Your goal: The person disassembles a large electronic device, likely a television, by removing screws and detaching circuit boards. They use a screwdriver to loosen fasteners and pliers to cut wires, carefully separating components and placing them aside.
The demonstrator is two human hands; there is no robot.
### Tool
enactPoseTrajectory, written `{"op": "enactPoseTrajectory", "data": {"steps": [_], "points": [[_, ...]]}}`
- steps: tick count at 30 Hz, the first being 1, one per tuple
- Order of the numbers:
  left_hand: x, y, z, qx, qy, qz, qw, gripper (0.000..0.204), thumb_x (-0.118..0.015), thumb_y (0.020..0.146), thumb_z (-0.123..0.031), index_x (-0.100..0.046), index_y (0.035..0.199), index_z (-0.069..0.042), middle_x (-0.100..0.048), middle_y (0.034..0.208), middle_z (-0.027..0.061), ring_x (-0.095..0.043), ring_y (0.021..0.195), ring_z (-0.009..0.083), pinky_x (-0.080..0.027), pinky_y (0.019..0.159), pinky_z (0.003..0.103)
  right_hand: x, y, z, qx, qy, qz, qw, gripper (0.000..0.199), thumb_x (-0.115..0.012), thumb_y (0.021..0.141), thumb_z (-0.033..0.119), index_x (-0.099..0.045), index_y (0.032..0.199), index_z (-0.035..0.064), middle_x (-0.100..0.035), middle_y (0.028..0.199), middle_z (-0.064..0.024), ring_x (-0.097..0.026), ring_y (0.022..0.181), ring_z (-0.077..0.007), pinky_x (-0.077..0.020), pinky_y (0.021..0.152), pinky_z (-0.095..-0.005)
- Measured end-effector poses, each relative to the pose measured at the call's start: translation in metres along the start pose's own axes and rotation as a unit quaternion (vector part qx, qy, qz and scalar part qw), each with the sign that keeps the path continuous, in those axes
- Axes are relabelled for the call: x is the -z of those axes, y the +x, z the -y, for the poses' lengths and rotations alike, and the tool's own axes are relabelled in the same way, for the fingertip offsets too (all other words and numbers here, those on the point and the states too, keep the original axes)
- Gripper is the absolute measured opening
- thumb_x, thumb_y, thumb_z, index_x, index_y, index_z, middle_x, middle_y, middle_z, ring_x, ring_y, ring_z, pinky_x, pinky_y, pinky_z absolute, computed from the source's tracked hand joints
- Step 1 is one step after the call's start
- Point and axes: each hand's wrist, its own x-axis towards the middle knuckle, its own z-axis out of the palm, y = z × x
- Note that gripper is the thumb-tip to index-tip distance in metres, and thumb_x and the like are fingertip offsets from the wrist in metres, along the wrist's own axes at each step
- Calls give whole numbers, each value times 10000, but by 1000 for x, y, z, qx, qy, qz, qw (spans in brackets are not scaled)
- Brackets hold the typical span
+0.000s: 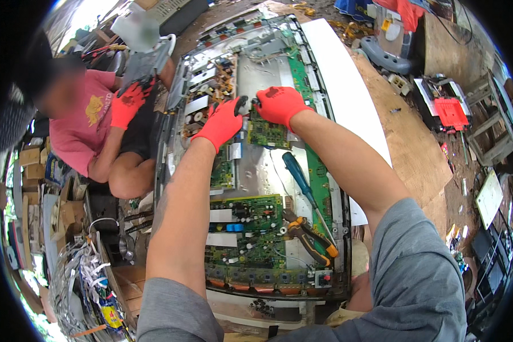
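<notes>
Both my hands wear red gloves with dark fingertips and work over the middle of an opened flat-screen TV panel [256,176]. My left hand [223,118] is closed, its thumb and fingers pinched by the left edge of a small green circuit board [268,134]. Close beside it, my right hand [281,107] curls its fingers over that board's upper edge. What either hand pinches is hidden by the gloves. Nearer to me, a screwdriver [302,179] with a teal handle and pliers [306,236] with black and orange grips lie on the panel.
A larger green circuit board [248,228] fills the panel's near end. To the left crouches a co-worker in a pink shirt [82,125], holding a dark flat part with a red-gloved hand [132,104]. A white sheet [347,108] and plywood [413,154] lie right. Scrap [88,273] heaps near left.
</notes>
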Motion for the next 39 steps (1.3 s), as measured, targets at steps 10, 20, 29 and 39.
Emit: {"op": "enactPoseTrajectory", "data": {"steps": [10,20,29,39], "points": [[-34,-13,23,13,-54,18,998,480,-693,887,-216,-621,1362,-208,-640,1264,149,-594,1177,356,-475,1016,415,-6,3,-26,6,31,29,999,409,-545,958,481,-714,1111,141,-724,1134,-115,-679,1068,-324,-544,909,-450],[-31,-12,25,7,22,24,999,494,-710,882,-280,-617,1359,-188,-644,1255,137,-596,1168,349,-472,1003,425,-10,0,-24,4,45,34,998,417,-532,966,490,-701,1141,151,-711,1170,-105,-659,1117,-314,-517,955,-434],[-31,-5,21,15,64,30,997,533,-738,866,-282,-621,1352,-98,-660,1209,157,-626,1135,325,-484,984,398,-9,7,-28,-9,48,71,996,455,-540,959,513,-687,1191,149,-689,1232,-117,-637,1170,-317,-503,993,-432],[-25,3,37,7,-63,75,995,515,-750,842,-285,-651,1321,-123,-713,1078,167,-683,994,313,-519,900,385,-9,13,-29,-9,61,103,993,507,-538,955,531,-651,1277,155,-636,1345,-116,-592,1251,-318,-476,1047,-442]]}}
